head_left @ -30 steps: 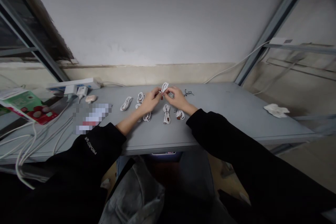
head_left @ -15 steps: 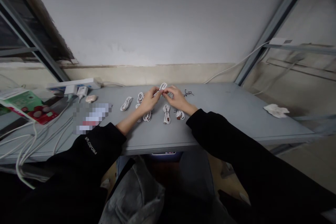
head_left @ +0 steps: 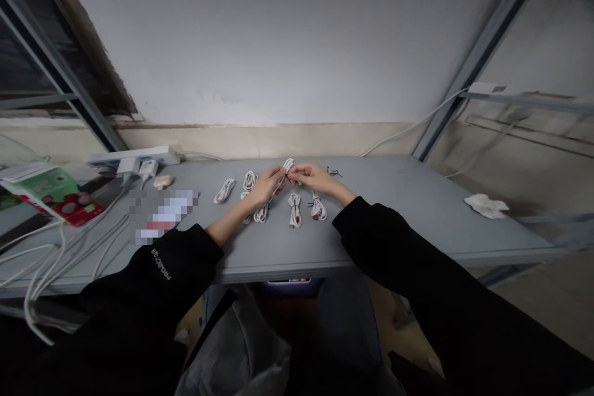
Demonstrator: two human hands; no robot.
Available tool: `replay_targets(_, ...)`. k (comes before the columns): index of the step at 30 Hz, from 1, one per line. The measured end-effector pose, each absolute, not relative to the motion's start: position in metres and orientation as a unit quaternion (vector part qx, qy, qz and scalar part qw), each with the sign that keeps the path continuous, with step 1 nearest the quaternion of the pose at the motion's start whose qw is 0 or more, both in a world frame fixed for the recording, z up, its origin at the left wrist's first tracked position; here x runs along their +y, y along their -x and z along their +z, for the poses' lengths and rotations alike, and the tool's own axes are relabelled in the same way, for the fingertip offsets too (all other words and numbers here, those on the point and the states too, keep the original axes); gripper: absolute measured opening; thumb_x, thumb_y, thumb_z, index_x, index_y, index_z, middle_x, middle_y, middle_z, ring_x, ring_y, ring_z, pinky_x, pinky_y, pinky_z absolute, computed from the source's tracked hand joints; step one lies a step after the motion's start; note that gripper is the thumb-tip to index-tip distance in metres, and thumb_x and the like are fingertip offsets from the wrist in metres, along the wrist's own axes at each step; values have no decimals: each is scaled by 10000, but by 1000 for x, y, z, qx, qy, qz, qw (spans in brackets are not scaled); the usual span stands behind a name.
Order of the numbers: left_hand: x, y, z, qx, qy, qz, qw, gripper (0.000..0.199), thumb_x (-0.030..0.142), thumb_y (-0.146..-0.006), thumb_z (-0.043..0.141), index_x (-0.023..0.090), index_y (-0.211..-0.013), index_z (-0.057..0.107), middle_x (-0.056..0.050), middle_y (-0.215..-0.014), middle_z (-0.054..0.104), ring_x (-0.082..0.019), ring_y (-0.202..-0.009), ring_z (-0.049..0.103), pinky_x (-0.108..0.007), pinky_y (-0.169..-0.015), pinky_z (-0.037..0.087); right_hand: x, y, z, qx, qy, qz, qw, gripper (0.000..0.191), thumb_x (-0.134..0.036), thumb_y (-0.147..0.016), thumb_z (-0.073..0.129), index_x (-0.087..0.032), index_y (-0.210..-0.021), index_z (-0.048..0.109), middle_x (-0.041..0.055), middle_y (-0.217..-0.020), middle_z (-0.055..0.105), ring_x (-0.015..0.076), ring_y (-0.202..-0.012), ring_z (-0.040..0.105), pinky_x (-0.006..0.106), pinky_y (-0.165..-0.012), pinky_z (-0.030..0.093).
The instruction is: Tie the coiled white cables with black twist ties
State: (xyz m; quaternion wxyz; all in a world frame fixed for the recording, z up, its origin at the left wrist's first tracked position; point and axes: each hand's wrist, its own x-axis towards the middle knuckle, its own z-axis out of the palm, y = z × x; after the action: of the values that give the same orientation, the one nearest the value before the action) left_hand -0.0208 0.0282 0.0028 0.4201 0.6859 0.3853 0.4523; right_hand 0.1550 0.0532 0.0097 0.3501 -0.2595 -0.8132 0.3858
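Near the middle of the grey bench (head_left: 408, 223), toward its far edge: fingers (head_left: 297, 172) of the left hand (head_left: 265, 187) and right hand (head_left: 314, 178) pinching a white cable (head_left: 281, 182), coiled cables (head_left: 224, 190) lying just beside.

White cable (head_left: 277, 190) partly hidden by the fingers (head_left: 293, 173)

Black sleeves (head_left: 408, 266), white lettering (head_left: 160, 266) on left sleeve, bare hands (head_left: 266, 187)

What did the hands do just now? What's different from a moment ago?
The left hand and right hand moved closer together, and both now pinch the white cable, which is drawn out longer, slanting down to the left. The other coiled white cables and the black twist tie stayed where they were.
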Motion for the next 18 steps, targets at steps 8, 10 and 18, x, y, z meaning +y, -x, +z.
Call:
replay_targets(8,28,20,3,406,-709,433,381,341,403,-938,431,179,-691,499,32,-508,425,-103,-463,395,-251,-495,326,53,-156,8,-810,293,356,363,238,-382,-875,582,-168,-795,648,20,-717,658,117,-617,540,285,-643,418)
replay_targets(10,27,19,2,420,-709,447,348,322,395,-949,437,180,-713,480,36,-536,442,-96,-476,406,-241,-502,324,52,-156,7,-797,321,343,379,231,-368,-868,592,-162,-772,633,14,-663,648,106,-562,507,269,-595,395)
replay_targets(18,24,15,8,417,-657,462,426,294,326,-983,405,193,-722,424,51,-503,427,-85,-430,413,-223,-483,326,45,-147,5,-776,309,326,443,236,-355,-876,586,-181,-720,557,-39,-568,516,90,-523,441,247,-553,358)
